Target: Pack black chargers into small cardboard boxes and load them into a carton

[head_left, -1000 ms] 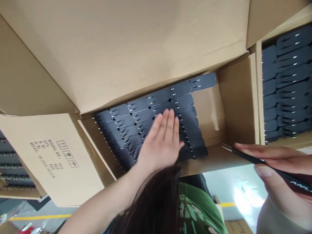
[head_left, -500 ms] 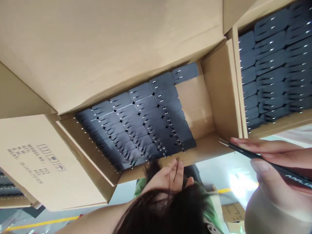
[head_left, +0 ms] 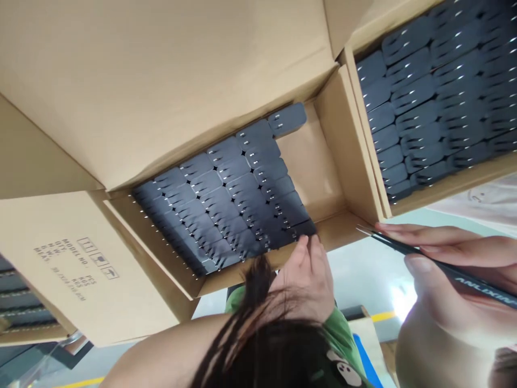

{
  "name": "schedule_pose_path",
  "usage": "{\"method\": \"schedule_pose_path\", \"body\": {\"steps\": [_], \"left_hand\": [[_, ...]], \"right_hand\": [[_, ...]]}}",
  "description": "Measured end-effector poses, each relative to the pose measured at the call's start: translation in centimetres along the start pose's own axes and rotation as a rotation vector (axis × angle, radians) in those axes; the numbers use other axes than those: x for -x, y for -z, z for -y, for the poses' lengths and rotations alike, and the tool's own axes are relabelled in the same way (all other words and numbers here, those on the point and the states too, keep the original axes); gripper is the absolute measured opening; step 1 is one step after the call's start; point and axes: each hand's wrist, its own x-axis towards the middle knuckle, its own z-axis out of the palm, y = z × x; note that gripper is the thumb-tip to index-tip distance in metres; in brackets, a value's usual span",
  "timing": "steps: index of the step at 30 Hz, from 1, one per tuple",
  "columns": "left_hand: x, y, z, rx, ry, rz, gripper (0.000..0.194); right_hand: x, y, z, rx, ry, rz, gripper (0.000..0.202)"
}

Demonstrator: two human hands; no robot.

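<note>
My left hand (head_left: 309, 269) reaches over the near wall of an open cardboard box (head_left: 357, 145), partly covered by dark hair. Its outstretched fingertips touch the nearest end of the black power adapters (head_left: 226, 194); I see no grip on one. These adapters lie in tight rows, their metal prongs pointing up. A single adapter (head_left: 287, 119) sits at the far end of the last, mostly bare column. To the right, outside the box, my right hand (head_left: 456, 280) is closed around black tweezers (head_left: 404, 247), whose silver tips point left towards the box.
A second box (head_left: 383, 205) of similar adapters stands directly to the right. Raised flaps (head_left: 202, 81) rise at the back, and a printed flap (head_left: 81, 269) folds out left. Another box (head_left: 36, 318) shows at the lower left. Dark hair (head_left: 258, 355) blocks the bottom centre.
My left hand has moved up and right from the near wall onto the end of the adapters. The view has shifted, showing more of the right box. My right hand still holds the tweezers.
</note>
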Motion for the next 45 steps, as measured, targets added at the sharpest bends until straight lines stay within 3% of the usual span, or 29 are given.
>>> {"method": "schedule_pose_path", "body": {"steps": [2,5,7,10,13,14,16,18,21,25,31,37,45], "left_hand": [[0.0,0.2,-0.5,-0.018,-0.039,-0.016,0.037],[-1.1,0.6,-0.5,-0.054,0.162,-0.02,0.054],[-1.5,0.6,-1.0,0.0,0.187,0.0,0.066],[-1.4,0.2,-2.2,0.123,0.043,-0.017,0.062],[-1.3,-0.2,-2.3,0.094,0.21,-0.022,0.052],[-1.2,-0.3,-2.1,0.099,0.22,-0.01,0.053],[-0.7,-0.3,-1.6,0.156,0.108,-0.045,0.051],[0.0,-0.3,-0.9,0.188,0.042,-0.134,0.043],[0.9,-0.7,0.4,0.137,0.157,-0.236,0.035],[1.8,-1.9,1.5,0.127,0.23,-0.223,0.042],[2.2,-2.1,1.6,0.138,0.237,-0.265,0.043],[1.9,-2.2,1.5,0.147,0.257,-0.299,0.041],[1.8,-2.4,1.2,0.107,0.26,-0.308,0.039]], "right_hand": [[0.2,0.4,0.4,0.016,-0.001,-0.012,0.026],[0.5,0.8,0.9,-0.005,-0.004,-0.04,0.024],[0.7,1.0,1.0,-0.007,-0.019,-0.059,0.023],[0.6,1.1,0.9,-0.011,0.03,-0.078,0.029],[0.3,0.4,0.1,-0.046,0.081,-0.078,0.036],[0.2,0.0,-0.3,-0.06,0.088,-0.06,0.038],[-0.1,-0.9,-1.5,-0.079,0.096,0.021,0.036],[-0.3,-1.7,-3.0,-0.069,0.068,0.186,0.031],[-0.6,-2.3,-5.0,-0.023,0.018,0.4,0.019],[-0.8,-2.5,-6.2,0.027,0.076,0.544,0.016],[-0.9,-2.3,-5.9,0.097,0.176,0.596,0.026],[-1.0,-2.0,-5.2,0.212,0.061,0.629,0.021],[-0.9,-2.1,-5.3,0.154,0.01,0.586,0.021]]}}
